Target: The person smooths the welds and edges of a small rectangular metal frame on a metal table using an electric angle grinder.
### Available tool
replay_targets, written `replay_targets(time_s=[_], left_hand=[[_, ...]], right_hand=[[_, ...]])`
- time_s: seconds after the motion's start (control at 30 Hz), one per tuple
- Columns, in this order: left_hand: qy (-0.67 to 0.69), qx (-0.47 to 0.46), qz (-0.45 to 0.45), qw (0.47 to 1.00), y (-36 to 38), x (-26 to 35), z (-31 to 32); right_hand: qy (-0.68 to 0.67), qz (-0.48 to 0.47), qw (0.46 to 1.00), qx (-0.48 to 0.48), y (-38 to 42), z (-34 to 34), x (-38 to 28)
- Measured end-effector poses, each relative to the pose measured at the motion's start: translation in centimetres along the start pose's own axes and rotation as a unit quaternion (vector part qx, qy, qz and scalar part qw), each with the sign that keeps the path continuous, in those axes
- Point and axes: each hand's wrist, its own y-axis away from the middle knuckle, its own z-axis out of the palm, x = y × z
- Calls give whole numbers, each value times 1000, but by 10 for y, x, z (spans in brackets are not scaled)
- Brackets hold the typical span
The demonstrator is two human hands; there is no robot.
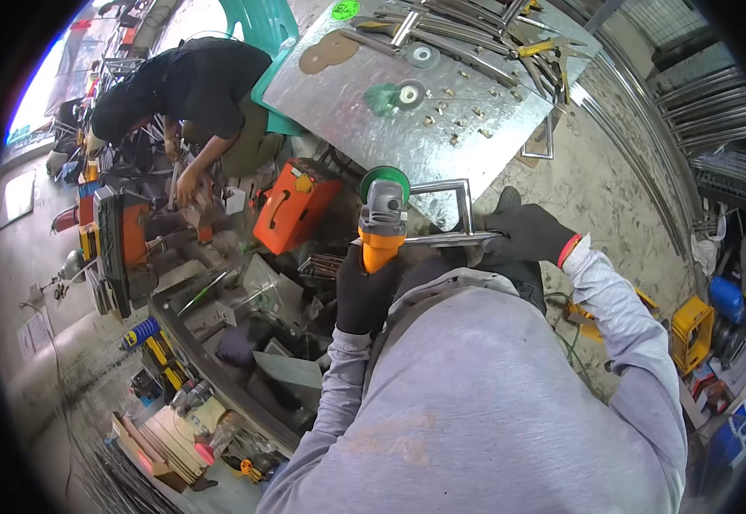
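Note:
My left hand (365, 291), in a black glove, is closed round the body of an orange and grey angle grinder (383, 224). A green disc (396, 178) sits at the grinder's head, right by the corner of a shiny metal frame (464, 206). My right hand (531, 233), also black-gloved, grips that frame at its near right end. The frame is bent from square tube and lies over my lap, in front of the sheet-metal table (484, 163). Part of the frame's left side is hidden behind the grinder.
On the table lie metal tubes (467, 60), pliers (548, 46), a grinding disc (409, 94) and several small metal pieces. An orange toolbox (296, 206) stands to the left, near a crouching person (193, 86). A bin of scrap (261, 300) is beside my left arm. A yellow crate (692, 334) stands at right.

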Motion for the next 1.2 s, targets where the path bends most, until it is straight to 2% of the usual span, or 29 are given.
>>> replay_targets(time_s=[0.13,0.17,0.2,0.37,0.6,0.7,0.83,0.9,1.07,1.13,1.2], left_hand=[[-34,-12,-1,999,-9,-7,-3],[-49,-7,28,998,-12,-12,-3],[-64,-3,57,996,-14,-18,-4],[-75,-40,52,995,-30,-21,-3],[-122,-108,115,980,-39,-13,18],[-130,-142,85,977,-34,-3,26],[-156,-119,65,978,-30,-1,12],[-156,-53,77,983,-34,-8,-3],[-147,-39,95,984,-34,-6,-17],[-176,-62,91,978,-31,-3,-6],[-147,-89,103,980,-33,-14,12]], right_hand=[[14,25,996,80,6,8,-26],[13,39,994,105,8,8,-35],[12,43,993,109,9,11,-39],[32,50,986,154,9,32,-37],[-22,68,985,155,10,53,-32],[-41,82,983,157,11,59,-32],[-49,103,984,135,8,66,-27],[-39,104,985,134,7,71,-23],[-29,86,982,167,6,71,-23],[-42,83,980,174,5,71,-25],[-54,81,979,179,6,71,-22]])
